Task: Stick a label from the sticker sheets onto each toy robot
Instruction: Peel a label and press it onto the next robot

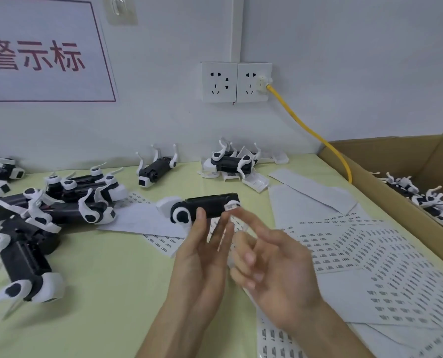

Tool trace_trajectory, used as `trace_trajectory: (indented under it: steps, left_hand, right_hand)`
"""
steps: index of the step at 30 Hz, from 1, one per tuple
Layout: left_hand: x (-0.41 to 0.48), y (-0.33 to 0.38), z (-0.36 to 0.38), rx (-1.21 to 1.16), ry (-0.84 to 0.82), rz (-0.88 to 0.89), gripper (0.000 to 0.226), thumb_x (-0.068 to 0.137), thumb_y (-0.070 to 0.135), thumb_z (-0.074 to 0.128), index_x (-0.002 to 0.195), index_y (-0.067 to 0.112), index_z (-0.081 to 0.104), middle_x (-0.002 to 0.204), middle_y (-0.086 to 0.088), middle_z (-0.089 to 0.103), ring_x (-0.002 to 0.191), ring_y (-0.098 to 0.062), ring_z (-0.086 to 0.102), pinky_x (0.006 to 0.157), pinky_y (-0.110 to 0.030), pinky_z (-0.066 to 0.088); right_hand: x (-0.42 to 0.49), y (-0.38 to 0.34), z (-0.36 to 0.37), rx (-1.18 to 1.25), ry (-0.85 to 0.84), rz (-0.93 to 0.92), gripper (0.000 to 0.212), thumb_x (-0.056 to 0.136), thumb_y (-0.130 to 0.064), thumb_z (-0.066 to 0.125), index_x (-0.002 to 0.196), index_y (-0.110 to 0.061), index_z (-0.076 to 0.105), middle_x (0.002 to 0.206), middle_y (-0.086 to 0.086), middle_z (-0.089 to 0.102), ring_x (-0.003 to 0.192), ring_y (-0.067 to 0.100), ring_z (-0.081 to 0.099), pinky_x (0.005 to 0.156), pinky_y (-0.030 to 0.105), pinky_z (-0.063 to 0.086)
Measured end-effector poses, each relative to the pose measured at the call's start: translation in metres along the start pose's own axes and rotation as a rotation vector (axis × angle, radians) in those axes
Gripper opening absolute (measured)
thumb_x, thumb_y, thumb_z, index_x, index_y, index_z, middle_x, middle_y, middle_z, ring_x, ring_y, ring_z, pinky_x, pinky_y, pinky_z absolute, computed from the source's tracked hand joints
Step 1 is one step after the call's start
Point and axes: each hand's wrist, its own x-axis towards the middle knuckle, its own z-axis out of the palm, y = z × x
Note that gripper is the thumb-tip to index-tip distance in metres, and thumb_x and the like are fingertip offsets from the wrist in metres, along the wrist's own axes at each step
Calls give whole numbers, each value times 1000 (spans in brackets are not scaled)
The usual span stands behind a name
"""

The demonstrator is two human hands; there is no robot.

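A black-and-white toy robot (210, 206) is held up over the middle of the table. My left hand (202, 259) pinches it from below, thumb on the near side and fingers behind. My right hand (274, 264) reaches in from the right with its index finger stretched out; the fingertip is at the robot's right end, where a small white label (231, 207) sits. I cannot tell whether the label is stuck to the robot or only to the fingertip. Sticker sheets (357, 254) with rows of printed labels lie on the table at the right.
A pile of toy robots (60, 202) lies at the left, and others lie at the back (156, 169) and back centre (230, 164). A cardboard box (370, 161) at the right holds more robots (427, 200). A yellow cable (318, 135) runs from the wall sockets (236, 82).
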Motion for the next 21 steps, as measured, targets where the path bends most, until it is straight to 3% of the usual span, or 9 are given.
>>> trace_trajectory:
  steps: [2,5,9,10,12,14,17,21]
  left_hand:
    - [1,-5,0,42,-73,-110,36,86,47,69,78,14,81,98,-5,76,99,-20,74,84,-34,61]
    - [3,-12,-3,24,-89,-166,41,90,48,64,86,11,80,103,-6,76,106,-20,74,92,-34,57]
    - [8,-16,-4,9,-2,-163,55,85,43,72,134,22,56,116,-10,70,127,-25,65,104,-40,50]
    - [9,-18,-4,32,0,-153,52,86,44,71,131,21,58,112,-10,71,121,-26,69,99,-39,54]
    - [9,-23,-5,100,-3,-110,34,85,46,71,107,20,69,90,-9,73,86,-23,76,74,-34,61]
    - [9,-25,-4,122,1,-103,21,82,47,74,84,26,75,67,-8,65,58,-19,69,60,-29,59]
    - [11,-30,-6,106,0,-111,18,77,47,79,79,29,78,64,-7,59,51,-16,61,62,-28,57]
    - [13,-34,-10,60,-40,-67,14,82,39,79,87,26,77,56,0,51,47,-10,54,55,-22,52]
  right_hand:
    - [1,9,2,53,32,48,51,72,-20,74,123,-11,70,61,5,41,44,12,26,41,25,24]
    - [2,15,1,97,128,59,55,75,-17,67,129,-10,65,63,6,41,41,11,28,36,22,25]
    - [2,17,1,67,198,32,51,75,-19,65,125,-13,63,64,6,42,40,11,29,36,22,23]
    - [2,18,1,58,210,26,50,75,-20,65,125,-14,63,65,6,42,40,12,29,36,22,23]
    - [3,18,0,54,224,11,52,75,-20,65,126,-14,62,65,7,43,40,12,30,36,22,25]
    - [3,18,0,56,241,-10,54,74,-20,66,127,-13,61,64,7,44,39,13,31,36,23,27]
    - [4,18,0,33,270,-38,54,74,-16,67,128,-12,60,65,7,45,39,13,32,37,23,29]
    - [6,18,0,7,302,-33,56,71,-11,68,126,-11,61,64,8,46,40,15,32,37,23,30]
